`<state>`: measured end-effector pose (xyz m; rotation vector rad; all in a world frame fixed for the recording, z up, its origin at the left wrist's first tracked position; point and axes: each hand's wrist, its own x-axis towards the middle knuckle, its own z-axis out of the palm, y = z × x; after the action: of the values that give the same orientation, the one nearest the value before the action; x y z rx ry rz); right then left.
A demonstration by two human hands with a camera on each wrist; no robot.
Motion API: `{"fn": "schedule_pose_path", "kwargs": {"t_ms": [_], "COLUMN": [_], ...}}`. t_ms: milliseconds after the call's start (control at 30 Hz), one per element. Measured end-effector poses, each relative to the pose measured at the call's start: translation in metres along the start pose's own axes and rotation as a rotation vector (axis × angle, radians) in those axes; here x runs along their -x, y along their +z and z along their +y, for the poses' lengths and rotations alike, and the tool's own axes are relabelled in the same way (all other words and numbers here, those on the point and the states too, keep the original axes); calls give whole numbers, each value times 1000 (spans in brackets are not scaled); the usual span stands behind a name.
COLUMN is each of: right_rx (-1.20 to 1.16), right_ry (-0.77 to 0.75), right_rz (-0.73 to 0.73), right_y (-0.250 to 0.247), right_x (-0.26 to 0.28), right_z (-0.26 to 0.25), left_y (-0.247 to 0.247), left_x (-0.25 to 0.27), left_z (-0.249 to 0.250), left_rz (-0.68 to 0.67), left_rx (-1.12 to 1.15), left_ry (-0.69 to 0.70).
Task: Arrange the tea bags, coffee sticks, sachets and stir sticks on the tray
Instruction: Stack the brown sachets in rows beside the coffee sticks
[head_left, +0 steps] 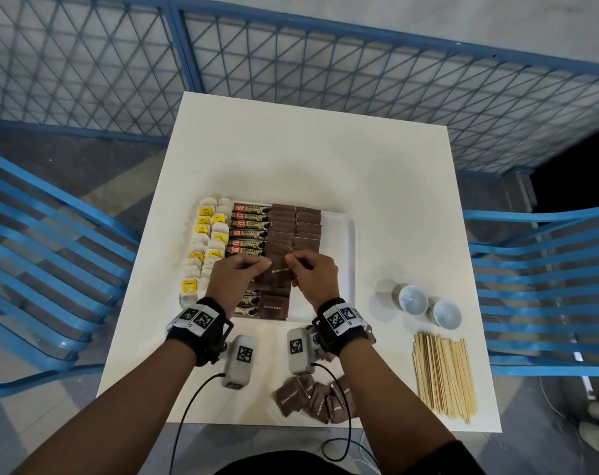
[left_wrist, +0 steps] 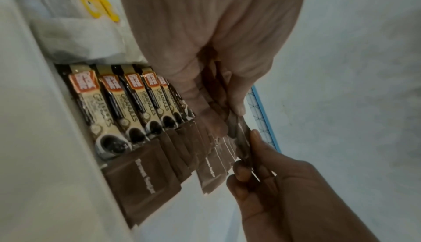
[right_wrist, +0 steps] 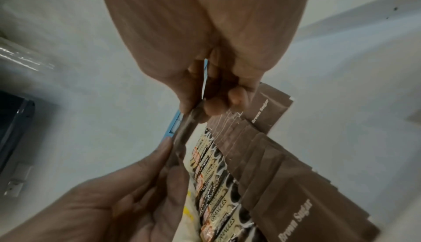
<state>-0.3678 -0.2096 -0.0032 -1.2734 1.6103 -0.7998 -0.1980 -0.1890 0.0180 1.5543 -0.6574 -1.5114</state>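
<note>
On the tray (head_left: 342, 234), tea bags (head_left: 205, 241) fill the left column, coffee sticks (head_left: 248, 231) the next, sugar sachets (head_left: 293, 228) the two beside them. The left hand (head_left: 234, 272) pinches one edge of a brown sachet (head_left: 280, 270) and the right hand (head_left: 313, 274) pinches the other, holding it between them just above the rows. Loose sachets (head_left: 312, 397) lie near the table's front edge; right of them, stir sticks (head_left: 443, 371) lie bundled below two bowls (head_left: 428, 306).
</note>
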Motion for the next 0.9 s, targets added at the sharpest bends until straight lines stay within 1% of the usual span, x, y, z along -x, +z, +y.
{"fn": "schedule_pose_path", "kwargs": {"t_ms": [67, 100, 200, 233, 367, 500, 567, 633, 700, 733, 900], "right_rx": [-55, -93, -189, -203, -196, -163, -127, -37, 36, 58, 118], "right_ry": [21, 35, 65, 71, 105, 119, 114, 122, 156, 180, 254], "right_rz": [32, 45, 35, 18, -77, -125, -91, -6, 80, 100, 98], "right_y": [-2, -3, -8, -9, -16, -26, -31, -38, -43, -44, -38], "right_x": [1, 0, 1, 0, 0, 1, -1, -2, -2, -2, 5], "right_z": [0, 0, -1, -1, 3, 2, 4, 12, 24, 29, 40], "left_y": [3, 3, 5, 5, 8, 8, 8, 8, 7, 6, 0], "left_x": [0, 0, 3, 4, 4, 2, 1, 1, 2, 2, 4], "left_z": [0, 0, -2, -2, -3, -7, -10, -11, -13, -14, -16], "left_rz": [25, 1, -169, -183, -100, -110, -96, -83, -89, -94, -90], "left_rx": [27, 34, -7, -27, -154, -334, -388, -416, -462, -481, -509], "left_ry": [-13, -34, -106, -103, -36, 39, 45, 25, 19, 20, 22]}}
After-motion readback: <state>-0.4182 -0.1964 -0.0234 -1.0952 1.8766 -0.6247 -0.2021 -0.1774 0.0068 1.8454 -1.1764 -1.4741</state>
